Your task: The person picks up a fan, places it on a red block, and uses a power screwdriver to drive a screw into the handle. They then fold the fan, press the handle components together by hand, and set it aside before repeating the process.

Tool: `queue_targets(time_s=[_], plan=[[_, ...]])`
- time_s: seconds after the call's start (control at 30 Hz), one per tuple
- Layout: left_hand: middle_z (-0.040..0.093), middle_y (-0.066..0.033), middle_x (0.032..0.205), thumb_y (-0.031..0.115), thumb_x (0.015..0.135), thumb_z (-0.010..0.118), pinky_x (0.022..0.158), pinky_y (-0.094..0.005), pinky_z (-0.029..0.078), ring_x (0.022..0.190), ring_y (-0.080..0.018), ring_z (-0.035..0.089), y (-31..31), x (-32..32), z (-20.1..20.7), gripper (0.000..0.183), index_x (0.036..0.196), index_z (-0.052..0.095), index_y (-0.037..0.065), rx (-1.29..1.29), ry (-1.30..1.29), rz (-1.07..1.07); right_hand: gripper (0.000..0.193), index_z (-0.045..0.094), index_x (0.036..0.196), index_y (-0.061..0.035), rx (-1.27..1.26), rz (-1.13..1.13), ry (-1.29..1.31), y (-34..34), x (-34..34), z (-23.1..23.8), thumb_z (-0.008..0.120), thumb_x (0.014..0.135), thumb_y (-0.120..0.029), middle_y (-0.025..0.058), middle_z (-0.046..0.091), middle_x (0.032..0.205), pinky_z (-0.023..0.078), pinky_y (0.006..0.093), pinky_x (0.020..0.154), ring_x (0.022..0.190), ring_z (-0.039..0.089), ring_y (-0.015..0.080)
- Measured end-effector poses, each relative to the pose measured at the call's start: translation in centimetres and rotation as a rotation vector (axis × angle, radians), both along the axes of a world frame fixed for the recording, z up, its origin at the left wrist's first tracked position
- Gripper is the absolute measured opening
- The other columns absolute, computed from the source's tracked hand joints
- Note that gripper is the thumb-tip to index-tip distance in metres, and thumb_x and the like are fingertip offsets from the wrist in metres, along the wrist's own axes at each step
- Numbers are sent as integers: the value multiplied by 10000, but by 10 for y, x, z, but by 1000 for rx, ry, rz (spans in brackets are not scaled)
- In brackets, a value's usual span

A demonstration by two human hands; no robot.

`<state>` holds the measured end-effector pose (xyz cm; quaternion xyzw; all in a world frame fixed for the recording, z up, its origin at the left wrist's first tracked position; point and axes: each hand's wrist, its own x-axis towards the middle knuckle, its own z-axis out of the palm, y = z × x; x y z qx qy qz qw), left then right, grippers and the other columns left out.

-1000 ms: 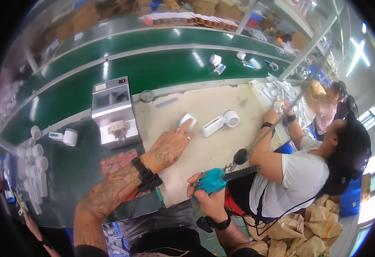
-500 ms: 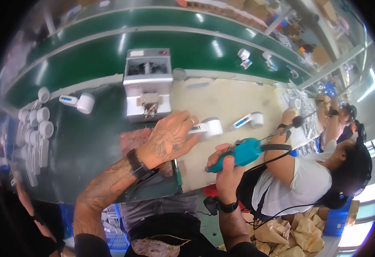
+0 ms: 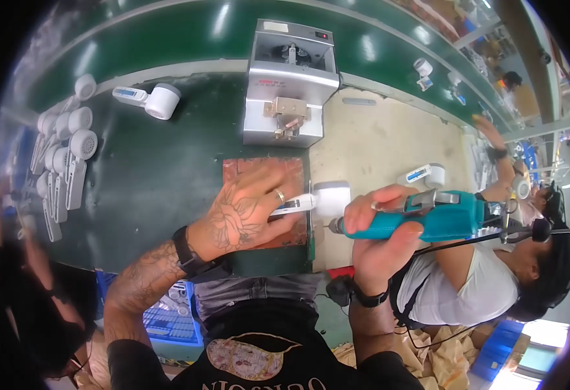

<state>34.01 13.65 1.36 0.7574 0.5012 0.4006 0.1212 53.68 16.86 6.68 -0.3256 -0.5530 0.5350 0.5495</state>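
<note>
My left hand (image 3: pixel 242 211) closes around the handle of a white handheld device (image 3: pixel 331 198) with a drum-shaped round head. It lies over the right edge of a reddish-brown mat (image 3: pixel 238 169), its head pointing right over the beige part of the bench. In my right hand (image 3: pixel 384 244) is a teal electric screwdriver (image 3: pixel 441 222), held level with its tip pointing left. The tip is close to the near side of the device's head; whether they touch I cannot tell. My fingers hide most of the device's handle.
A silver screw feeder (image 3: pixel 291 88) stands beyond the mat. Similar devices lie in a pile (image 3: pixel 67 156) at left, with one device (image 3: pixel 161 101) nearer and another (image 3: pixel 436 174) at right. A co-worker in a white shirt (image 3: pixel 467 286) sits at right; a blue crate (image 3: pixel 168 322) is below.
The view has shifted. My left hand has brought the device back onto the mat. The screwdriver has turned from slanting to level, its tip now near the device's head.
</note>
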Motion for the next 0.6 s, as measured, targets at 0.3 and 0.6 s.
queue_targets(time_s=[0.3,0.6], plan=[[607,-102,1060,219,812,755,878,-444,484,998,-320,581,14,-19,10,384,1162,676,82,-303,20,-64,718,515,1125,4,126,85,2,36,-32,11,527,926,-686,44,507,698,441,320,578,584,515,167],[646,-29,1027,297,797,804,821,-384,503,883,-229,581,10,-29,-13,351,1099,735,131,-8,-19,-32,584,571,1076,44,245,105,-21,88,-94,16,562,994,-534,74,566,712,471,330,593,630,569,188]])
